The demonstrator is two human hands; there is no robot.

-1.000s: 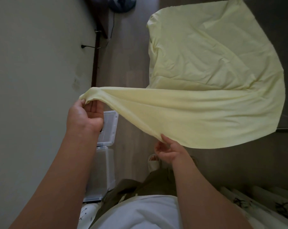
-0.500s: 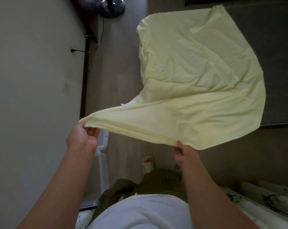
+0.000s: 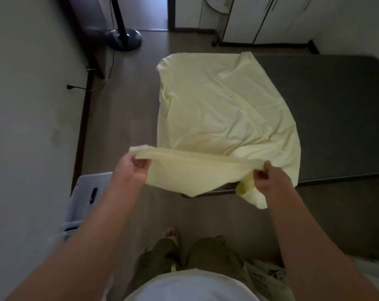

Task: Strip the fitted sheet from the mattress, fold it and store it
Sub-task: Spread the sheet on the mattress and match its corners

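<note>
Mattress (image 3: 325,109): dark grey, low on floor (image 3: 123,118), right part bare. Sheet (image 3: 216,109): pale yellow, creased, spread over mattress's left part, far-left corner draped over edge. Its near edge is raised off mattress; one corner hangs past near side. Floor: wood-look planks. On it: fan base (image 3: 124,39) far left, clear bin (image 3: 86,200) against left wall, white cabinet (image 3: 249,18) beyond mattress, sandalled foot (image 3: 171,233) nearest.
</note>
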